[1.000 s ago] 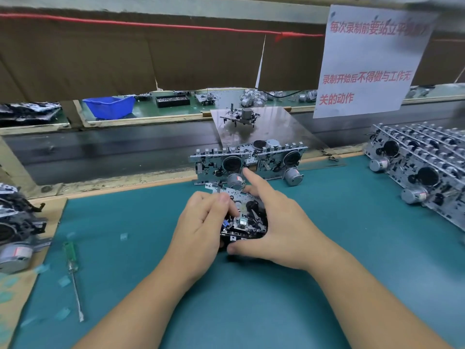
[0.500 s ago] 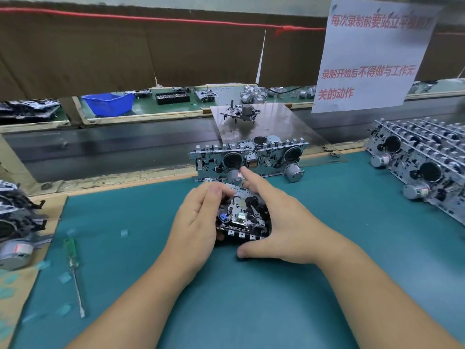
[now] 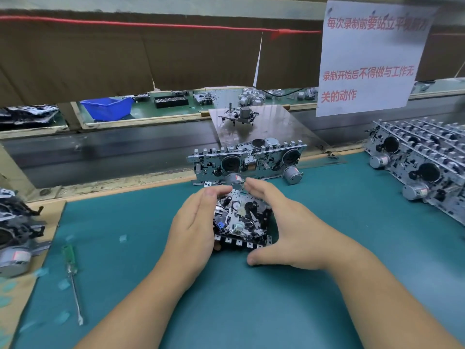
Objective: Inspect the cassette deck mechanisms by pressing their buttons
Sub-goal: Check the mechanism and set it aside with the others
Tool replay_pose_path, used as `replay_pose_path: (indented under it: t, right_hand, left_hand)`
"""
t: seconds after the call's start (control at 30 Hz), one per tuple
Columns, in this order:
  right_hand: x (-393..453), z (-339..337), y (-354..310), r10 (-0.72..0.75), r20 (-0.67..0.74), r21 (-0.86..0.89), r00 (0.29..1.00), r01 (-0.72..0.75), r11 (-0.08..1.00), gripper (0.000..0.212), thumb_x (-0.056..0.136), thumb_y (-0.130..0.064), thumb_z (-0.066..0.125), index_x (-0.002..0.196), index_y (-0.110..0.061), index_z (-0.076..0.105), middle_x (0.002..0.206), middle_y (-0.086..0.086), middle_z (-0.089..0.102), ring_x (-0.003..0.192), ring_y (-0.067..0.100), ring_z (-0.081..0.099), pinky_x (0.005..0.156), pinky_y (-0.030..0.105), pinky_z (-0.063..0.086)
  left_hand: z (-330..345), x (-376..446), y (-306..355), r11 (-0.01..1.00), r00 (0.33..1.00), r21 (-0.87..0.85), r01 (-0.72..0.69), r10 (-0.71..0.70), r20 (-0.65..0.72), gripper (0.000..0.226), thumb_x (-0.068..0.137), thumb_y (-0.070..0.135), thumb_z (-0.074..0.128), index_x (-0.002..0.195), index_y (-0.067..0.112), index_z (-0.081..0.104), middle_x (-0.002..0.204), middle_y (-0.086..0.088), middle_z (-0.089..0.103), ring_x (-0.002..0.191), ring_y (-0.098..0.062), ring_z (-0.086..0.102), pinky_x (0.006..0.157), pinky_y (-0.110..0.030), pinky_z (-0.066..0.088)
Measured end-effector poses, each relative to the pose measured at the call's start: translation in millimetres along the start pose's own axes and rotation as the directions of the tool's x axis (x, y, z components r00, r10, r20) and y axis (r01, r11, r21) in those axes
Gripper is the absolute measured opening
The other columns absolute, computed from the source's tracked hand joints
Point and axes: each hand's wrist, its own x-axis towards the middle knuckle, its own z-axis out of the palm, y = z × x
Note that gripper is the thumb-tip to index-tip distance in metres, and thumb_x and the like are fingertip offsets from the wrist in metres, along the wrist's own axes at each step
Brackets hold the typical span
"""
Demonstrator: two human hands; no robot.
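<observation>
A small cassette deck mechanism (image 3: 241,222) sits on the teal mat (image 3: 327,248) in front of me, its row of white-tipped buttons facing me. My left hand (image 3: 193,227) holds its left side, fingers reaching over the far edge and the thumb tucked at the near left corner. My right hand (image 3: 284,222) cups the right side with fairly straight fingers. Its thumb is spread out on the mat just below the button row. A double deck mechanism (image 3: 246,162) stands upright right behind them.
A rack of several deck mechanisms (image 3: 422,165) fills the right edge. More mechanisms (image 3: 15,230) lie at the left, with a green-handled screwdriver (image 3: 71,275) beside them. A conveyor belt (image 3: 113,152) runs behind the mat. Beyond are a blue bin (image 3: 107,108) and a hanging paper sign (image 3: 372,56).
Both hands have spread apart and their fingers have straightened, uncovering the top of the mechanism. My right thumb has moved off the front edge onto the mat.
</observation>
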Motion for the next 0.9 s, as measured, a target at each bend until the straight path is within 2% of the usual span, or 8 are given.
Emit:
replay_pose_path:
  t: [0.17, 0.27, 0.4, 0.47, 0.57, 0.73, 0.8, 0.9]
  right_hand:
    - [-3.2, -1.8, 0.2, 0.022, -0.05, -0.031, 0.999, -0.024, 0.999, 0.09, 0.057, -0.048, 0.091, 0.132, -0.042, 0.04, 0.135, -0.058, 0.023, 0.125, -0.025, 0.032, 0.1, 0.002, 0.03]
    - [-4.5, -3.6, 1.5, 0.011, -0.094, -0.061, 0.996, -0.017, 0.998, 0.069, 0.054, -0.052, 0.09, 0.107, -0.041, 0.047, 0.154, -0.043, 0.016, 0.134, -0.018, 0.031, 0.106, 0.02, 0.038]
    - [-6.6, -4.7, 0.7, 0.012, -0.13, -0.006, 0.991, -0.013, 1.0, 0.074, 0.053, -0.058, 0.087, 0.113, -0.05, 0.046, 0.158, -0.039, 0.009, 0.142, -0.006, 0.03, 0.112, 0.036, 0.041]
    - [-7.5, -5.1, 0.4, 0.006, -0.12, -0.016, 0.993, -0.008, 1.0, 0.074, 0.054, -0.058, 0.087, 0.117, -0.053, 0.049, 0.161, -0.032, 0.01, 0.144, -0.008, 0.026, 0.113, 0.035, 0.039]
    - [-9.8, -7.6, 0.2, 0.018, -0.134, -0.017, 0.991, -0.02, 1.0, 0.054, 0.055, -0.054, 0.089, 0.1, -0.045, 0.06, 0.163, -0.024, 0.017, 0.142, -0.01, 0.027, 0.112, 0.033, 0.039]
    - [-11.3, -1.9, -10.5, -0.003, -0.217, 0.034, 0.976, 0.011, 0.999, 0.03, 0.066, -0.06, 0.078, 0.084, -0.038, 0.068, 0.152, -0.02, 0.034, 0.141, -0.012, 0.027, 0.107, 0.018, 0.03]
    - [-11.4, 1.9, -14.6, -0.007, -0.232, 0.039, 0.973, 0.016, 0.999, 0.021, 0.074, -0.054, 0.077, 0.078, -0.035, 0.069, 0.148, -0.019, 0.036, 0.143, -0.008, 0.025, 0.106, 0.02, 0.029]
    - [-12.1, 5.6, -17.6, -0.006, -0.268, -0.008, 0.963, 0.004, 1.0, 0.019, 0.082, -0.04, 0.076, 0.071, -0.029, 0.067, 0.149, -0.014, 0.036, 0.144, -0.005, 0.023, 0.108, 0.021, 0.028]
  left_hand:
    - [0.0, -0.6, 0.7, 1.0, 1.0, 0.019, -0.017, 0.017, -0.014, 0.042, 0.1, 0.053, 0.035, 0.112, 0.042, 0.073, 0.119, 0.02, 0.07, 0.111, -0.008, 0.064, 0.099, -0.058, 0.051]
    - [-0.6, -0.4, -0.7, 0.999, 0.999, 0.036, -0.036, 0.036, -0.005, 0.041, 0.1, 0.054, 0.034, 0.112, 0.044, 0.072, 0.119, 0.02, 0.069, 0.11, -0.004, 0.062, 0.101, -0.047, 0.051]
    - [-1.8, -0.1, 0.0, 1.0, 1.0, 0.011, -0.02, 0.02, 0.003, 0.039, 0.097, 0.06, 0.035, 0.11, 0.051, 0.071, 0.117, 0.018, 0.067, 0.11, -0.013, 0.062, 0.063, -0.031, 0.057]
    - [-1.1, -0.2, -1.0, 0.999, 1.0, 0.024, -0.025, 0.025, 0.005, 0.039, 0.099, 0.058, 0.034, 0.11, 0.051, 0.07, 0.118, 0.019, 0.067, 0.112, -0.012, 0.062, 0.076, -0.042, 0.058]
    - [0.0, -0.5, -1.5, 0.999, 1.0, 0.036, -0.031, 0.031, 0.004, 0.038, 0.1, 0.054, 0.035, 0.108, 0.047, 0.071, 0.115, 0.018, 0.069, 0.108, -0.01, 0.063, 0.091, -0.05, 0.055]
    - [1.9, -1.1, -1.4, 0.993, 0.995, 0.069, -0.099, 0.1, -0.015, 0.027, 0.102, 0.046, 0.036, 0.092, 0.03, 0.057, 0.084, 0.015, 0.061, 0.074, -0.003, 0.051, 0.07, -0.017, 0.042]
    - [2.5, -2.3, 0.3, 0.989, 0.992, 0.086, -0.124, 0.124, -0.002, 0.027, 0.103, 0.043, 0.036, 0.097, 0.032, 0.059, 0.087, 0.014, 0.062, 0.077, -0.003, 0.053, 0.07, -0.014, 0.041]
    - [3.2, -5.3, 1.7, 0.98, 0.986, 0.116, -0.163, 0.16, 0.036, 0.03, 0.104, 0.037, 0.038, 0.103, 0.037, 0.068, 0.101, 0.02, 0.069, 0.1, -0.003, 0.063, 0.087, -0.014, 0.044]
